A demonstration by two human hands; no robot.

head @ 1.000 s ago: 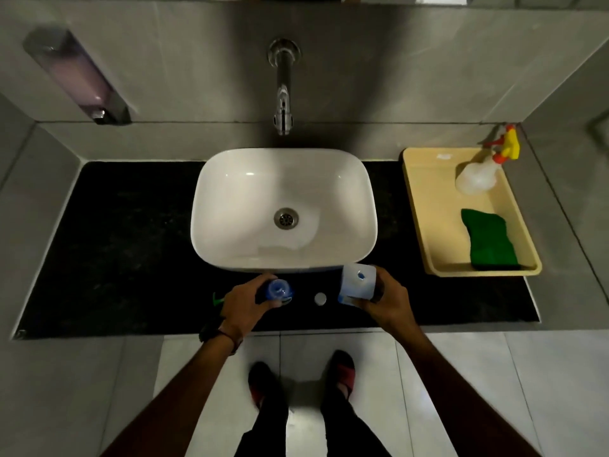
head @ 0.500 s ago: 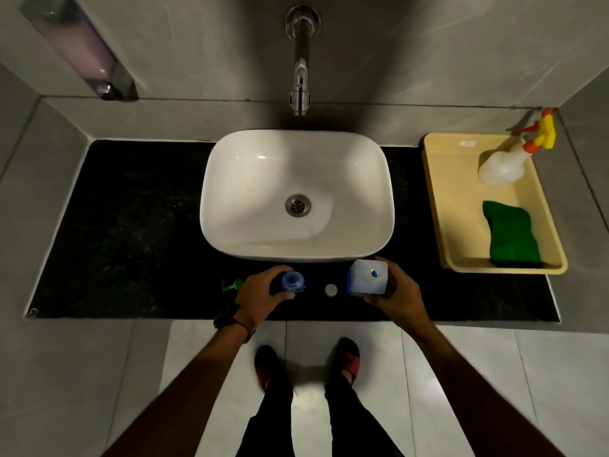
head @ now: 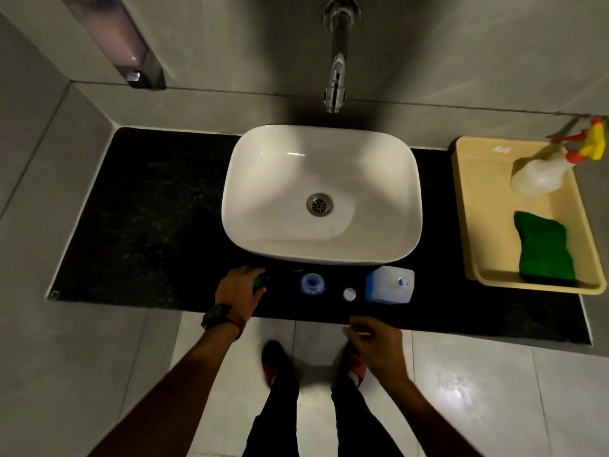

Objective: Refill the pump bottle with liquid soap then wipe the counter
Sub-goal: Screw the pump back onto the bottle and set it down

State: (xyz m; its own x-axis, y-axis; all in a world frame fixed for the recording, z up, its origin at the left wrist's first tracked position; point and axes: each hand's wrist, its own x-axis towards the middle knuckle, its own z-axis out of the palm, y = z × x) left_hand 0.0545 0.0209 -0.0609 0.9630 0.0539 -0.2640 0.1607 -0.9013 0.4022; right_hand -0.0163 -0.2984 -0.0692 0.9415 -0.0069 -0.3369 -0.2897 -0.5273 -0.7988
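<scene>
- As seen from the head camera, looking down on black counter (head: 148, 209) with white basin (head: 321, 196) set at centre, wall tap (head: 336, 61) above.
- Left hand (head: 239, 288): resting on counter at front edge, left of basin; fingers curled around small green object (head: 260, 282) (identity cannot be told, mostly hidden). Dark wristwatch (head: 216, 316) on that wrist.
- Right hand (head: 375, 338): off the counter, hovering just in front of its edge; fingers loosely bent, holding nothing, touching nothing.
- Pump bottle (head: 312, 284): standing upright on counter in front of basin, between the hands; blue, neck open, no pump head fitted.
- White cap (head: 349, 294): lying flat on counter, between pump bottle and refill container, touching neither.
- Refill container (head: 389, 285): pale rectangular jug, upright, just right of cap, mouth uncovered; liquid level not discernible.
- Yellow tray (head: 474, 206): far right of counter, holding spray bottle (head: 537, 174) (lying tilted towards back corner) and green sponge (head: 543, 249) nearer the front.
- Wall soap dispenser (head: 115, 41): upper left, mounted clear of counter.
</scene>
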